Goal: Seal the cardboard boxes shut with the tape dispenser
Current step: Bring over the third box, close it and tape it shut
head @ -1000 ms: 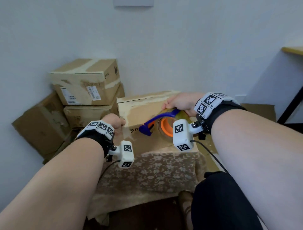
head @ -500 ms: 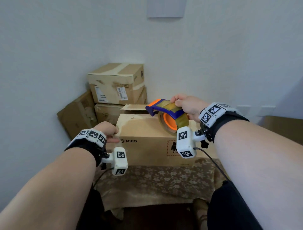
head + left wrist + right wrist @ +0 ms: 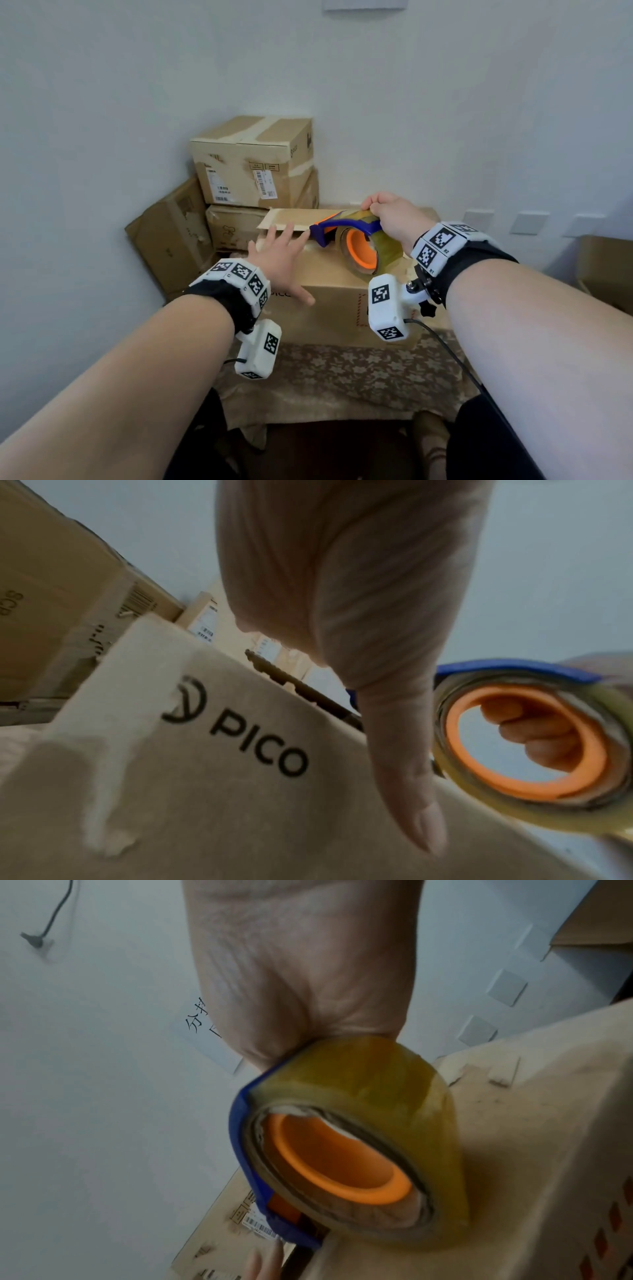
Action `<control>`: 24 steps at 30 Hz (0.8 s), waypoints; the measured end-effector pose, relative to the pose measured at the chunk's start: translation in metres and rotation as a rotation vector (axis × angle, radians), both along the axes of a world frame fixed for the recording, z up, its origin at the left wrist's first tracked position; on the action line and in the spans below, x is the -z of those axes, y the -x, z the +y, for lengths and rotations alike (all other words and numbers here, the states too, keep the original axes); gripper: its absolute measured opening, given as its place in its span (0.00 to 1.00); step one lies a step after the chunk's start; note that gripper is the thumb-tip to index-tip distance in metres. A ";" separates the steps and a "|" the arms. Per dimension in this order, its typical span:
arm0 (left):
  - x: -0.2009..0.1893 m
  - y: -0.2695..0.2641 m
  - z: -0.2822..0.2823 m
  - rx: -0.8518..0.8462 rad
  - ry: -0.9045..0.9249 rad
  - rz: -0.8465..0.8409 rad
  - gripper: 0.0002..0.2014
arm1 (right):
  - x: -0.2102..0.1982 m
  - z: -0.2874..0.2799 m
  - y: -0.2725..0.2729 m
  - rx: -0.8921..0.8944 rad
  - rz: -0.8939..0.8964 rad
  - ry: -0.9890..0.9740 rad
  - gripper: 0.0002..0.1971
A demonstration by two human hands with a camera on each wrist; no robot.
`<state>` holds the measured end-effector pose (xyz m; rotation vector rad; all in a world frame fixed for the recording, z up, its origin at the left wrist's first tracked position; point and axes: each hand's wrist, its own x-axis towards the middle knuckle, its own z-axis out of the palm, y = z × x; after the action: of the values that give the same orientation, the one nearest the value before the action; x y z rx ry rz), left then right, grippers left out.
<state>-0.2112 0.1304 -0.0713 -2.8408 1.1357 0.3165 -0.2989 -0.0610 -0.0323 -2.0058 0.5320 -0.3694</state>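
Note:
A brown PICO cardboard box [image 3: 335, 308] stands on a cloth-covered table, its far flap [image 3: 291, 219] raised. My left hand [image 3: 291, 265] stretches open over the box's top left, fingers straight and spread toward that flap, thumb [image 3: 404, 750] over the front edge. My right hand [image 3: 380, 212] grips the tape dispenser [image 3: 359, 246] from above: blue frame, orange core, yellowish tape roll. It hangs just over the box's top right. In the right wrist view the tape dispenser [image 3: 359, 1137] is close to the box top [image 3: 531, 1123]; whether they touch I cannot tell.
Taped cardboard boxes [image 3: 253, 161] are stacked in the back left corner, with another box [image 3: 168, 240] leaning beside them. A floral cloth [image 3: 342, 377] covers the table. One more cardboard box [image 3: 606, 270] sits at the right edge. The wall is close behind.
My left hand left the box's front left corner, opened, and reached forward over the top. The right hand raised the dispenser off the box top a second ago and still holds it.

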 end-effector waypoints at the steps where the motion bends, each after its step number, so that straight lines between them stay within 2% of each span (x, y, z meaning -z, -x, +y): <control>1: 0.003 -0.001 -0.004 0.000 0.001 -0.001 0.68 | 0.001 -0.001 -0.002 0.011 -0.013 -0.008 0.17; 6: 0.015 -0.009 -0.013 -0.065 0.045 0.061 0.68 | 0.001 -0.007 -0.008 0.007 -0.083 -0.014 0.13; 11: 0.018 -0.010 -0.027 -0.158 0.105 0.103 0.67 | -0.001 -0.014 -0.016 0.029 -0.137 -0.116 0.07; 16: 0.017 -0.017 -0.038 -0.200 0.085 0.082 0.72 | 0.002 -0.020 -0.027 0.040 -0.133 -0.117 0.09; 19: 0.017 -0.024 -0.038 -0.167 0.068 0.074 0.73 | 0.002 -0.024 -0.034 0.026 -0.143 -0.115 0.10; 24: 0.020 -0.031 -0.038 -0.096 0.022 0.067 0.69 | 0.004 -0.027 -0.048 0.006 -0.151 -0.129 0.13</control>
<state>-0.1798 0.0919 -0.0916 -2.9312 1.0213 0.4111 -0.2510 -0.0882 -0.0366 -1.8363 0.4555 -0.4745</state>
